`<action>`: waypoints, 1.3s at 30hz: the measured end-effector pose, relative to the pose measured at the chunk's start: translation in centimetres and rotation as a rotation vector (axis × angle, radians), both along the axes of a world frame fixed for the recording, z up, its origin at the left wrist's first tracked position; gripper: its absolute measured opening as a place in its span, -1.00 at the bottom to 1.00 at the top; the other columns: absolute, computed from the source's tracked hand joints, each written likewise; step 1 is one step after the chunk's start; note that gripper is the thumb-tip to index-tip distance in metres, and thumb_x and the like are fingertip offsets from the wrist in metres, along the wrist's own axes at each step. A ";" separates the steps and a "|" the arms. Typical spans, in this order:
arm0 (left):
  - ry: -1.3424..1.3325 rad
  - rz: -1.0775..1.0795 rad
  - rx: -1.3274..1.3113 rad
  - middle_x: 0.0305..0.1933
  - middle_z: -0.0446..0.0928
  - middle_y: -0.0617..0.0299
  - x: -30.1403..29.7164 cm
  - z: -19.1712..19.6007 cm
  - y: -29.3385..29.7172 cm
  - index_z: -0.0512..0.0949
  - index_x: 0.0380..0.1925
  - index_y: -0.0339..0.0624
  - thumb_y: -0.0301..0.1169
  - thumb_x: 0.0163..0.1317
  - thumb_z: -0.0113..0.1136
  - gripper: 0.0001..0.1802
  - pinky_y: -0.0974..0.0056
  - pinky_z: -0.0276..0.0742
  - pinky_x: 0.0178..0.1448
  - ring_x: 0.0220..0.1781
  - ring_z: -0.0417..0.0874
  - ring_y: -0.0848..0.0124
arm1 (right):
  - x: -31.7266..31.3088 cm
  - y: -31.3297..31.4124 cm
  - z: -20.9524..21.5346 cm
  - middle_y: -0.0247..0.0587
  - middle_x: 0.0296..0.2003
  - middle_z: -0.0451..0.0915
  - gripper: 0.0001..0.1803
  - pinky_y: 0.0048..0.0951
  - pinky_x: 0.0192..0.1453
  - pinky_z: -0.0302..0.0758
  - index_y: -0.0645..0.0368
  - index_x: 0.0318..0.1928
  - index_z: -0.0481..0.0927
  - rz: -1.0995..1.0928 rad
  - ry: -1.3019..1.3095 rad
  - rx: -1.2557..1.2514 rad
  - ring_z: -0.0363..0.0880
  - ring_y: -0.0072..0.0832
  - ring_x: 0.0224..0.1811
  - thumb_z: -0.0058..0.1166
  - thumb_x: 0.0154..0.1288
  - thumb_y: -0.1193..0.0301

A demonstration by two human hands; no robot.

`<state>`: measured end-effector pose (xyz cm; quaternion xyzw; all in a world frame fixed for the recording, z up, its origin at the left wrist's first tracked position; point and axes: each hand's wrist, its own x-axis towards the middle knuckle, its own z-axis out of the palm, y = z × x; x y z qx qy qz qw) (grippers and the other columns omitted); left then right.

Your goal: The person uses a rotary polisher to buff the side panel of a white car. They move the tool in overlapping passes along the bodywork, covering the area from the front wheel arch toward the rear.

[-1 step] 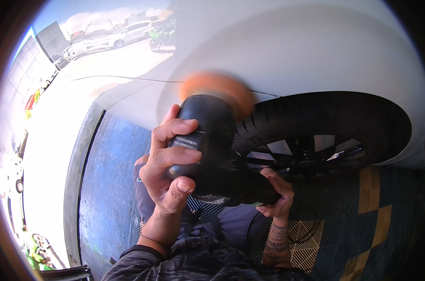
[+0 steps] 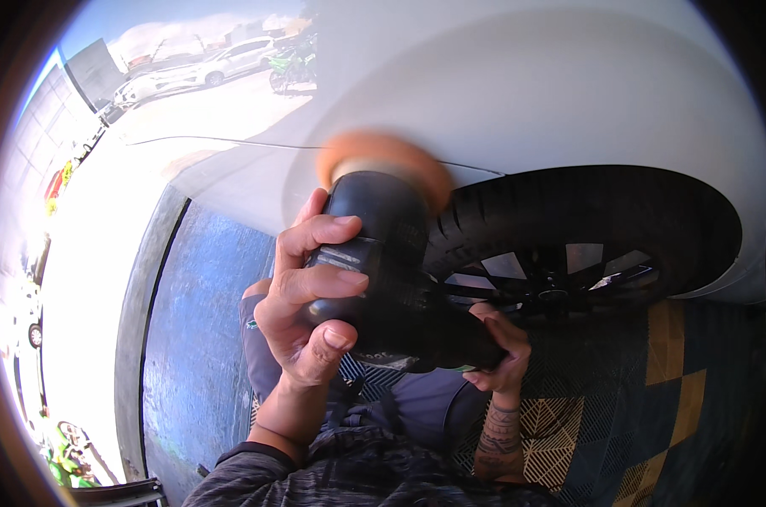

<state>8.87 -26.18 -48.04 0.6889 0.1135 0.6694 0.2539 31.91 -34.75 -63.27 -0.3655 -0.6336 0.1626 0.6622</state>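
A black power polisher (image 2: 378, 245) is held between both my hands, its orange foam pad (image 2: 374, 150) blurred against the pale car body panel (image 2: 552, 84). My left hand (image 2: 311, 291) wraps round the polisher's head from the left, fingers spread over its casing and the thumb lower down. Around the handle end, at the lower right, my right hand (image 2: 503, 346) is closed. A thin panel seam (image 2: 476, 167) runs behind the pad. Just right of the tool's head sits the car's black tyre (image 2: 586, 198) in its wheel arch.
Spokes of a dark wheel rim (image 2: 552, 291) show right of the handle. Below lie patterned floor tiles (image 2: 678, 363) in dark blue and tan. A blue floor strip (image 2: 201, 338) and a grey kerb (image 2: 133, 363) border the bright outdoor ground at left. The panel reflects parked vehicles.
The foam pad and the polisher's head have shifted very slightly, and the pad's blur differs. Both hands keep their hold.
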 end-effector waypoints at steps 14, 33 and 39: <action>0.187 0.009 0.090 0.02 0.59 -0.20 1.4 2.7 -1.0 0.68 -0.21 -0.24 -0.09 0.14 0.37 -0.58 -0.20 0.04 0.52 0.24 0.53 0.04 | 0.9 -0.7 -0.1 0.05 -0.25 0.64 -0.13 -0.19 -0.02 0.55 0.34 0.14 0.57 -0.036 0.042 -0.005 0.65 -0.14 -0.20 0.39 -0.10 -0.03; -0.035 0.071 0.084 0.02 0.58 -0.21 1.5 -1.7 -0.1 0.68 -0.24 -0.24 -0.17 0.10 0.35 -0.63 -0.23 0.09 0.50 0.20 0.54 0.04 | 2.0 -1.4 -0.8 0.06 -0.08 0.65 0.08 -0.22 0.13 0.49 0.40 0.09 0.59 -0.158 -0.115 -0.245 0.65 -0.18 -0.04 0.28 -0.18 -0.36; -0.085 0.050 0.035 0.05 0.57 -0.21 0.4 -3.0 0.4 0.65 -0.23 -0.22 -0.15 0.13 0.34 -0.63 -0.23 0.05 0.52 0.23 0.51 0.02 | 1.1 -0.4 -0.2 0.02 -0.28 0.66 -0.06 -0.29 -0.13 0.59 0.43 0.01 0.61 -0.140 -0.144 -0.144 0.69 -0.24 -0.26 0.34 -0.15 -0.20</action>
